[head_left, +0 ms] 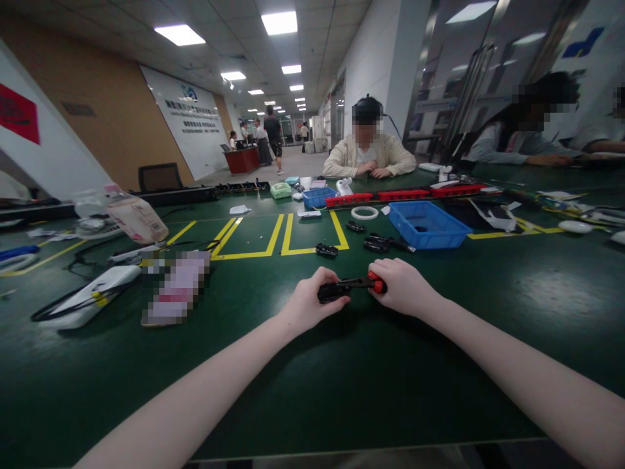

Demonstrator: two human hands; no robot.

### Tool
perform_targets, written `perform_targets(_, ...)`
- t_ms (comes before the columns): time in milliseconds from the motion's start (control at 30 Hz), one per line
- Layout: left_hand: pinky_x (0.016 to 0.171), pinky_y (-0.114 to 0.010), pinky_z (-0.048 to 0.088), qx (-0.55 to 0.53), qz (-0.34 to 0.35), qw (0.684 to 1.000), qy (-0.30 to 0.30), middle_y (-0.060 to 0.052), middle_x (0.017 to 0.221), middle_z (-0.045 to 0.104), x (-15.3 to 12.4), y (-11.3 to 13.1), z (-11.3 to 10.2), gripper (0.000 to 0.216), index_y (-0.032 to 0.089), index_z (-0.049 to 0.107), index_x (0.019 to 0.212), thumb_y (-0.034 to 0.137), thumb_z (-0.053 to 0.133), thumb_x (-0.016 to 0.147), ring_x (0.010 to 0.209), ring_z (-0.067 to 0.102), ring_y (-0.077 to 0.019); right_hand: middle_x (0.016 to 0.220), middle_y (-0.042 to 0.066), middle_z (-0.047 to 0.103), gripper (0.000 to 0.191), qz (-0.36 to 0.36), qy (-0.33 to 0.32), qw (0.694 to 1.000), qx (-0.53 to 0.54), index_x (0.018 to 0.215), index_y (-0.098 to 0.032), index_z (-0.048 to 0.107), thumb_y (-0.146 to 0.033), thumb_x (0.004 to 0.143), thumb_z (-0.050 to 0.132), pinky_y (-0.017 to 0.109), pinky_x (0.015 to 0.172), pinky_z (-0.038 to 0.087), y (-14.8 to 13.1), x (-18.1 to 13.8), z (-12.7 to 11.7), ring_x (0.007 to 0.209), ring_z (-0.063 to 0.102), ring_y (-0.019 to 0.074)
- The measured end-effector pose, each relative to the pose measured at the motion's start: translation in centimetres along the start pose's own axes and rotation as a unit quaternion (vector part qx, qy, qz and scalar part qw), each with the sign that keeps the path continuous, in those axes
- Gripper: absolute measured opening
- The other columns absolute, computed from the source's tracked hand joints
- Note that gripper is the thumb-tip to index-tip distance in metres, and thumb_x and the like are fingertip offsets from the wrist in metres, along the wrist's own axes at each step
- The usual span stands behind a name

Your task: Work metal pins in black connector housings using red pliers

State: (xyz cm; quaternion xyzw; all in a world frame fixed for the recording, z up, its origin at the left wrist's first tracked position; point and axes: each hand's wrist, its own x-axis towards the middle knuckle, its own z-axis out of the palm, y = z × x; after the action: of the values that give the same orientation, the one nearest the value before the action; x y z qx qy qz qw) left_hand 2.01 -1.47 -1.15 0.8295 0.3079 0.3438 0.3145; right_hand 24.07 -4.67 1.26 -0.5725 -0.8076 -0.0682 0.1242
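The left hand [308,298] pinches a black part [330,292]; the right hand [404,284] grips red-handled pliers [364,283]. The wall sign [188,120] at ten o'clock is unreadable.

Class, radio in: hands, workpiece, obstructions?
Left hand gripping black part. Right hand gripping red-handled tool, tip at the part. Loose black pieces beyond, apart from hands.

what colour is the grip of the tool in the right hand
The grip is mainly red, seen in the head view.

Rectangular ceiling lights [279,23] shine over a grey floor [303,164], a red desk [243,160] and a tan wall [112,130].
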Motion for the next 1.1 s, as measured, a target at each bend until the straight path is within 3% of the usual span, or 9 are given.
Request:
perform_targets(700,0.062,-0.023,0.049,0.040,0.006,0.999,0.007,0.001,0.083,0.063,-0.20,0.17,-0.18,0.024,0.019,0.051,0.089,0.032,0.068,0.078,0.070,0.061,-0.0132,0.080,0.005,0.063,0.005,-0.008,-0.002,1.000,-0.005,0.075,-0.020,0.052,-0.020,0.075,0.056,0.030,0.069,0.039,0.25,0.05,-0.02,0.074,0.056,0.0189)
perform_targets(1100,0.056,-0.021,0.043,0.076,0.045,0.996,-0.005,0.001,0.080,0.062,-0.11,0.22,-0.30,0.020,0.018,0.051,0.079,0.029,0.067,0.079,0.065,0.056,-0.0118,0.081,0.006,0.063,0.004,-0.013,-0.016,1.000,0.003,0.076,-0.019,0.053,-0.020,0.074,0.056,0.031,0.069,0.039,-0.01,-0.04,-0.34,0.074,0.056,0.0189)
